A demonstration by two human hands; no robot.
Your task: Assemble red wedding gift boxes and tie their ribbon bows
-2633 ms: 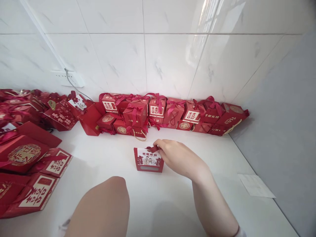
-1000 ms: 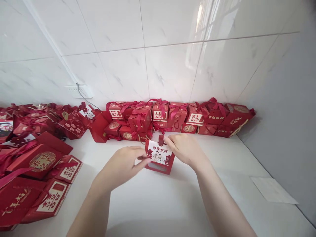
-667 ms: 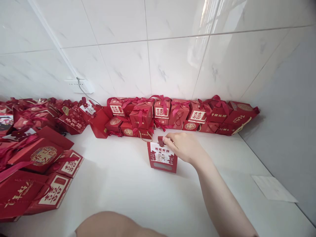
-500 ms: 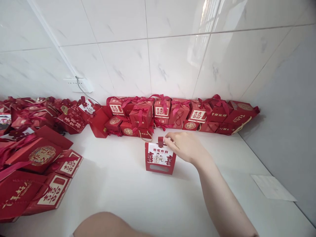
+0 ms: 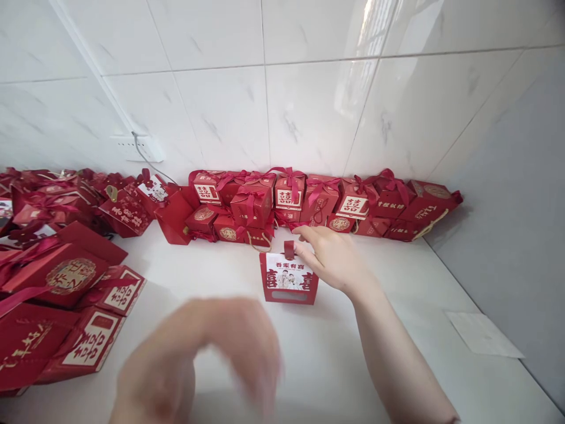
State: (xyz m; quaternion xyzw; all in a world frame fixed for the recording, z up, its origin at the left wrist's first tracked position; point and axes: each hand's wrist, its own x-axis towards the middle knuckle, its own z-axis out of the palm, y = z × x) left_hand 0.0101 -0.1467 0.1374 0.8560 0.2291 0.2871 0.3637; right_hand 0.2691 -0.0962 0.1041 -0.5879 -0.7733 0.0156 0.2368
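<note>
A small red gift box [image 5: 290, 281] stands on the white surface, with a white label of red characters and a cartoon couple, a cut-out window and a dark red strap [image 5: 289, 249] on top. My right hand [image 5: 329, 253] is at its upper right. The thumb tip is by the strap's edge, with the index finger stretched out above, apart from the thumb; the other fingers are partly hidden. My left hand [image 5: 212, 335] arches over the surface in front of the box, bent and smeared by motion, apart from it.
Red boxes with ribbons [image 5: 289, 188] are stacked in a row along the tiled wall. More red boxes [image 5: 70, 277] pile up at the left. A white paper [image 5: 483, 334] lies at the right, by a grey panel [image 5: 512, 235]. A socket [image 5: 136, 148] with a cable is on the wall.
My left hand has come up from the bottom edge into view. My right index finger has lifted away from the strap. The gift box has shifted and turned slightly.
</note>
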